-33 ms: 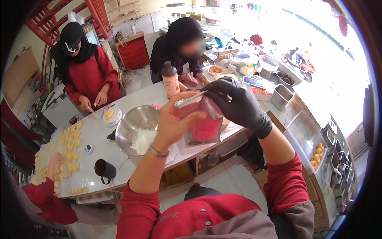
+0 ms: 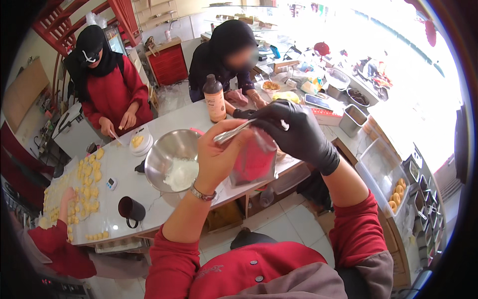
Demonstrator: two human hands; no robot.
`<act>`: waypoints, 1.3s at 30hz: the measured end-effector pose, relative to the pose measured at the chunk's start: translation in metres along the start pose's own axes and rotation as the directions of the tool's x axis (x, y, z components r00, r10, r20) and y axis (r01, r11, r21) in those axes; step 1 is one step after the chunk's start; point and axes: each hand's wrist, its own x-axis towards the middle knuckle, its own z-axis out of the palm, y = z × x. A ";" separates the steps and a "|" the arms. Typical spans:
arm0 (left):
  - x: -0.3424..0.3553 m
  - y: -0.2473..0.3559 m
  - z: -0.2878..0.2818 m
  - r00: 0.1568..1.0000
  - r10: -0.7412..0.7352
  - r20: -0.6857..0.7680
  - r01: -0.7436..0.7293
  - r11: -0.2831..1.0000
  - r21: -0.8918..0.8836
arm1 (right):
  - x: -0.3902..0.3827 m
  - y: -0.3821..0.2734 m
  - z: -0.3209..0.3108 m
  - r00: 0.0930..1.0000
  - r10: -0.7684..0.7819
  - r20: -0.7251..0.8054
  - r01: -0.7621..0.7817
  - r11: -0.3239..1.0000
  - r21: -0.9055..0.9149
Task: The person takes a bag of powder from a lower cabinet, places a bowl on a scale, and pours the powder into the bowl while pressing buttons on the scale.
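A silver pouch with a pink front (image 2: 256, 159) hangs in front of me by the table's near edge. My left hand (image 2: 219, 152), bare with a metal band at the wrist, pinches the left part of its silvery top edge. In a black glove, my right hand (image 2: 301, 134) grips the same top edge at the right, its fingers closed. The pouch's opening is partly covered by my fingers. Left of my left hand stands a steel mixing bowl (image 2: 158, 154) with white powder (image 2: 180, 174) in it. Behind the pouch is a dark-capped bottle (image 2: 214, 99) with a pale label.
Small yellow dough pieces (image 2: 88, 184) cover the table's left end, near a black mug (image 2: 132, 212), a timer (image 2: 111, 184) and a scale (image 2: 141, 142). Two people work across the table; another reaches in at left. A clear bin (image 2: 381, 174) with ring-shaped doughnuts stands right.
My left thumb has come in against the fingers, closing on the pouch's top edge. The silvery edge now looks narrower. My right hand has hardly moved.
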 end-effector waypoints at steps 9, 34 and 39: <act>-0.083 0.023 -0.026 0.973 -0.163 -0.161 0.171 0.985 0.037 | -0.051 -0.011 0.018 0.875 0.287 0.390 -0.421 0.850 0.317; -0.265 0.010 -0.033 0.853 -0.374 -0.364 0.500 0.788 0.360 | -0.214 0.008 0.134 0.828 0.313 0.466 -0.540 0.670 0.509; -0.264 0.005 -0.031 0.845 -0.443 -0.299 0.524 0.795 0.305 | -0.209 -0.019 0.112 0.863 -0.017 0.505 -0.194 0.912 0.362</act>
